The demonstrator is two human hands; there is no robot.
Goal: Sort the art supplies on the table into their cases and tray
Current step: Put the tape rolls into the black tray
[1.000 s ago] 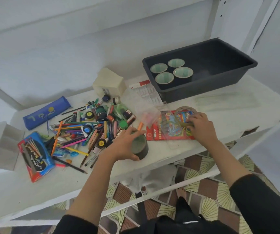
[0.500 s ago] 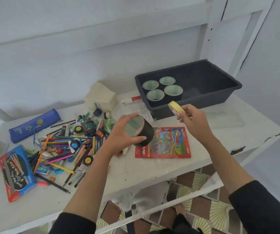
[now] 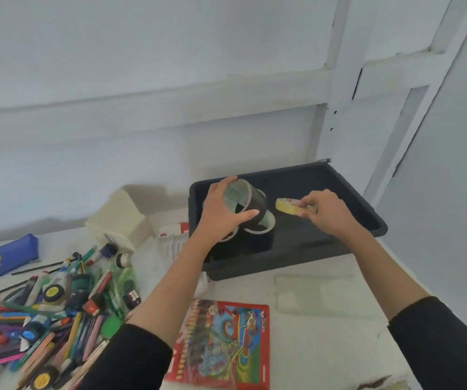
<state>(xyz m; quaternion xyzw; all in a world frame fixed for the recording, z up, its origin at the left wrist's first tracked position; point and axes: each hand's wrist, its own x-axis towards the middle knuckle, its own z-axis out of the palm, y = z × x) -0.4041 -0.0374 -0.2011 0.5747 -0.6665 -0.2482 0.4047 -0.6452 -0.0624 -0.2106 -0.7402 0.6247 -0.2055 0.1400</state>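
My left hand point(image 3: 221, 212) grips a black tape roll point(image 3: 246, 199) with a pale green core, held tilted above the left part of the dark grey tray point(image 3: 367, 218). More black tape rolls point(image 3: 263, 223) stand in the tray just below it, partly hidden by my hand. My right hand point(image 3: 325, 211) pinches a thin yellow tape roll point(image 3: 287, 207) over the tray's middle. A heap of pencils, pens and small paint pots point(image 3: 58, 305) covers the table's left side.
A blue pencil case point(image 3: 4, 258) lies at the far left. A cream box point(image 3: 120, 218) stands behind the heap, left of the tray. A red coloured-pencil pack point(image 3: 226, 342) lies near the front edge. A clear plastic lid point(image 3: 316, 294) rests right of it.
Both hands lifted their tape rolls off the table and carried them up and back; they are now over the tray. The camera tilted up toward the wall.
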